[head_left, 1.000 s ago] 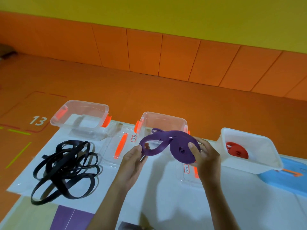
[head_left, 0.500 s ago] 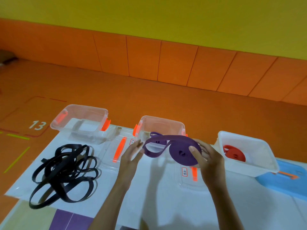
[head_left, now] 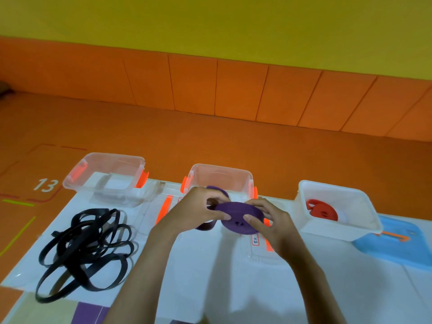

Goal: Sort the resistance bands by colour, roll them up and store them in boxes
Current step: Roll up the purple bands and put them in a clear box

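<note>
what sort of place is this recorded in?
Probably a gym or padded activity room: orange padded wall panels, matching mat floor marked 13, and resistance bands: a black pile and a purple roll.

**Backdrop Around the Work**

Beneath the grip, a white sheet [head_left: 210,272] spread over an orange floor [head_left: 210,141]. Far left of the grip, a white "13" [head_left: 45,185] inside a dashed red outline, green tape lines [head_left: 17,237] just below. Beyond the grip, orange padded panels [head_left: 191,83] along the floor's far edge, yellow wall [head_left: 210,22] above. Nearer than the grip, lower left, a purple patch [head_left: 90,313] beside a beige one [head_left: 46,309].
</note>
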Demonstrator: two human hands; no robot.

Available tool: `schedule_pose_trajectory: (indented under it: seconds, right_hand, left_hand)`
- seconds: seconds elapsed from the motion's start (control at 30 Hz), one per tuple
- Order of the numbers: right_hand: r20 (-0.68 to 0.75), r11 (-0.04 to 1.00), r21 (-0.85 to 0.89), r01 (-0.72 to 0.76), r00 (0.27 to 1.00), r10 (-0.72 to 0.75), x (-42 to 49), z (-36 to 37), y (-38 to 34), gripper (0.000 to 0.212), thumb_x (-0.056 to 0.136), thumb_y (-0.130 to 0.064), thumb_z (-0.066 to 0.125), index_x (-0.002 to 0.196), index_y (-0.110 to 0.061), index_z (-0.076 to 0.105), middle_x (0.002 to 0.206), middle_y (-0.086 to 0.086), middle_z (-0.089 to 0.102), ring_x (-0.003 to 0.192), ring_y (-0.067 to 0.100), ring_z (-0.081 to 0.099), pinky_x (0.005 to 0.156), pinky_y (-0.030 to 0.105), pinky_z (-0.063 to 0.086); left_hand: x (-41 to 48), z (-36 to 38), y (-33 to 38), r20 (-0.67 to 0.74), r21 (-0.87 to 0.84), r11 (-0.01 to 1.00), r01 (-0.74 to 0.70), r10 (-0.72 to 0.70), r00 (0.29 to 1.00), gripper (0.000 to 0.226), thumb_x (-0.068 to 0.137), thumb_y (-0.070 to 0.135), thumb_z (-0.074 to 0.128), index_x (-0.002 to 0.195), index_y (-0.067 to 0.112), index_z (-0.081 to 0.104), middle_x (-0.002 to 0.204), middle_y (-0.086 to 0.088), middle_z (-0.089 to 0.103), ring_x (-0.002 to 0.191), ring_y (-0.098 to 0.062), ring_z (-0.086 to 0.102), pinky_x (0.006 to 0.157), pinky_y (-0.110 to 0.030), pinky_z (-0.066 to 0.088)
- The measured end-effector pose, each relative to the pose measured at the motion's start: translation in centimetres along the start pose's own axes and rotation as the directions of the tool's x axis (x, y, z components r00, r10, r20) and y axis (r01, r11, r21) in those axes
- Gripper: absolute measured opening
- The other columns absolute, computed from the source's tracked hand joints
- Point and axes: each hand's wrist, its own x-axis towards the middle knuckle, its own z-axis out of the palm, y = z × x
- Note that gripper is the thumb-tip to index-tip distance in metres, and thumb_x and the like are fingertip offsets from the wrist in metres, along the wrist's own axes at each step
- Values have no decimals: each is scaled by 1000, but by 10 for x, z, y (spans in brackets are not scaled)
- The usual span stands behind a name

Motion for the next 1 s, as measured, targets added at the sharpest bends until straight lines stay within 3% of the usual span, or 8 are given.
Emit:
schedule_pose_trajectory:
  seconds: [0.17, 0.23, 0.33, 0.5, 0.6, 0.7, 0.9, 1.0]
  right_hand:
    - [90, 987, -156, -21, 995, 36, 6, -11, 1, 34, 86, -33, 86, 112, -42, 65, 102, -26, 72, 104, -2, 68, 81, 17, 60]
    - [37, 998, -70, 4, 999, -1, 5, -14, 0, 34, 84, -30, 87, 108, -43, 68, 99, -25, 75, 102, 0, 70, 80, 16, 59]
    - [-37, 997, 48, 67, 997, -65, -1, -17, -1, 32, 83, -29, 86, 108, -41, 71, 101, -23, 76, 100, 6, 73, 80, 14, 58]
    - [75, 996, 81, -27, 997, 21, -2, -15, 6, 42, 83, -27, 87, 119, -38, 69, 109, -15, 77, 108, 11, 72, 85, 26, 63]
    - [108, 999, 42, -26, 994, 21, 2, -14, 4, 38, 77, -44, 83, 112, -44, 69, 107, -24, 74, 110, 3, 68, 82, 20, 60]
    - [60, 998, 55, -17, 998, 14, 4, -18, 4, 32, 79, -37, 86, 106, -43, 71, 103, -24, 75, 106, 2, 69, 81, 16, 58]
    - [-40, 937, 347, -38, 998, 56, -3, -24, 15, 32, 78, -24, 87, 108, -19, 76, 104, -3, 79, 102, 16, 75, 74, 23, 62]
    - [-9, 952, 296, -73, 997, 80, -2, -21, 15, 44, 79, -25, 88, 119, -36, 71, 109, -16, 77, 108, 8, 72, 75, 19, 60]
  left_hand:
    - [-2, 7, 6, 19, -34, 999, 1, 0, 1000, 24, 86, 16, 84, 106, 28, 78, 105, 10, 70, 93, -20, 70, 65, -48, 66]
    - [-4, 5, 3, 0, -15, 1000, -21, 21, 1000, 29, 88, 20, 84, 115, 29, 77, 109, 10, 72, 94, -22, 71, 69, -45, 65]
    - [-11, -1, -5, 3, 7, 1000, -30, 30, 1000, 36, 87, 18, 87, 119, 27, 76, 108, 13, 77, 100, -11, 74, 83, -24, 59]
    - [-7, -3, -5, 39, 19, 1000, 9, -10, 999, 24, 83, 17, 88, 103, 25, 78, 97, 8, 78, 91, -15, 74, 84, -36, 61]
    - [-3, 5, 1, 43, 19, 999, -31, 30, 999, 25, 83, 19, 87, 103, 31, 76, 96, 10, 76, 88, -12, 73, 73, -29, 60]
    - [0, 12, 1, -9, -31, 998, -52, 52, 999, 30, 83, 24, 88, 109, 31, 77, 101, 10, 78, 93, -14, 75, 75, -27, 61]
    - [5, 6, -4, -61, -191, 981, -34, 23, 998, 34, 81, 27, 91, 112, 31, 79, 109, 4, 81, 102, -19, 77, 85, -28, 61]
    - [10, 4, -3, -41, -153, 988, -26, 20, 999, 31, 82, 22, 90, 110, 32, 81, 107, 4, 81, 101, -19, 78, 85, -34, 64]
